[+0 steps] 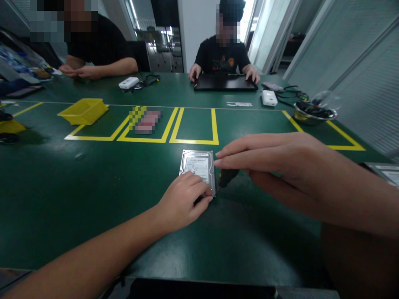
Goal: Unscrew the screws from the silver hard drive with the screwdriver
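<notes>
A silver hard drive [199, 160] with a white label lies flat on the green table in front of me. My left hand [187, 195] covers its near part, with fingers curled on it and the thumb and index finger at its near right corner. My right hand [274, 166] is on the right, its long fingers stretched over a screwdriver [229, 176] with a dark handle. The handle slants up under those fingers and is partly hidden by them. Its thin shaft points at the drive's near right corner; whether the tip sits in a screw is hidden.
Yellow tape frames mark the table [124, 187]. Beyond the drive are a yellow bin [85, 112], a pixelated pinkish item [149, 121], white boxes with cables, and a metal bowl [314, 116] of dark items. Another drive [386, 171] lies far right. Two people sit opposite.
</notes>
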### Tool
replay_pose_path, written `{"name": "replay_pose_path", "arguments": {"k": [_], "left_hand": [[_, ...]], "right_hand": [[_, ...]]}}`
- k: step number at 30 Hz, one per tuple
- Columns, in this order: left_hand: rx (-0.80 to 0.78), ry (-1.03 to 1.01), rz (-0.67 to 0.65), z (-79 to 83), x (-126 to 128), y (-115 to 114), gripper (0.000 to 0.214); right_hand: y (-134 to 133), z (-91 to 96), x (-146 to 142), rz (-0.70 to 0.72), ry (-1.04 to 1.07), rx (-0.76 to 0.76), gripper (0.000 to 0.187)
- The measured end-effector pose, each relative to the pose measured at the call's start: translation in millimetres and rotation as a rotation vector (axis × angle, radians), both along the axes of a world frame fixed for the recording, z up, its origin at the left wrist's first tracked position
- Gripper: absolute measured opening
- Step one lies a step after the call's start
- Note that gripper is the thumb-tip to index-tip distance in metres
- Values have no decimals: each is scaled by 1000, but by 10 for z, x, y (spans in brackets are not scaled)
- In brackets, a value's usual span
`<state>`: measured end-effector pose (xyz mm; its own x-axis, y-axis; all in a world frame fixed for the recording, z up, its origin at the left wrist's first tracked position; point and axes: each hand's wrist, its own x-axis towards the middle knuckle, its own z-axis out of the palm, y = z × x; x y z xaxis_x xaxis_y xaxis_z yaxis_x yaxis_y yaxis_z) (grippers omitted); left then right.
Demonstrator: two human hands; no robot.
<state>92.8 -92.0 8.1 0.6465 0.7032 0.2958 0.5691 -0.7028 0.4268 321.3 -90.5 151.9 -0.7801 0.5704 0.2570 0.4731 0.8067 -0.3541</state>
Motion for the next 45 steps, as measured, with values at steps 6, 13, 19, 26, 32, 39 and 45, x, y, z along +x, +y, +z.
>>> {"name": "replay_pose_path", "arguments": {"k": [6, 13, 19, 26, 32, 39, 45], "left_hand": [[0, -4, -5, -18, 1, 12, 9], [2, -1, 0, -16, 9, 16, 9], [-2, 18, -1, -11, 7, 4, 10], [10, -5, -1, -23, 0, 6, 9], [10, -13, -3, -33, -1, 9, 10], [7, -3, -2, -25, -13, -2, 11], [21, -7, -11, -33, -14, 3, 9]], "right_hand": [[3, -16, 12, -18, -5, 19, 38], [-10, -10, -1, -39, -26, 23, 27], [1, -61, -45, -119, -37, 70, 19], [-8, -73, -93, -158, -59, 69, 15], [16, -123, -121, -181, -88, 83, 11], [15, -82, -45, -173, -64, 129, 14], [-26, 4, 34, -226, -7, 224, 21]]}}
